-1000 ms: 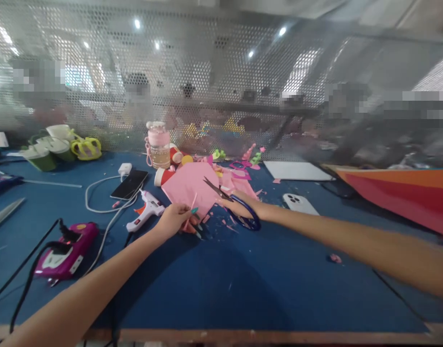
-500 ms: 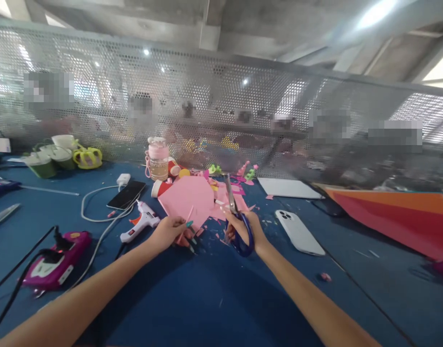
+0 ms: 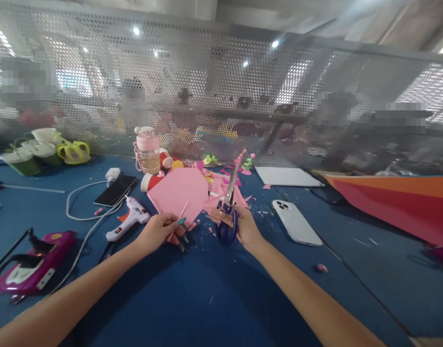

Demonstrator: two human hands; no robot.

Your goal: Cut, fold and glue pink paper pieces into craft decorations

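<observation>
My left hand (image 3: 158, 232) is closed on a thin pink strip (image 3: 183, 210), at the near left corner of a large pink paper sheet (image 3: 180, 190). Small folded pink bits show under its fingers. In my right hand (image 3: 241, 224) are blue-handled scissors (image 3: 228, 224), blades pointing up and away, not touching the strip. Pink scraps (image 3: 227, 190) lie behind the scissors. A white and purple glue gun (image 3: 129, 218) rests left of the sheet.
Left are a magenta power strip (image 3: 37, 262), a black phone (image 3: 115, 190), a pink-topped bottle (image 3: 148, 152) and green cups (image 3: 22, 161). Right are a white phone (image 3: 296, 222), a white sheet (image 3: 288, 177) and red and orange paper (image 3: 391, 207). A perforated screen (image 3: 221, 82) stands behind.
The scissors have turned in my right hand, their blades now tilting right instead of left. The view has shifted slightly, and my left hand still grips the strip.
</observation>
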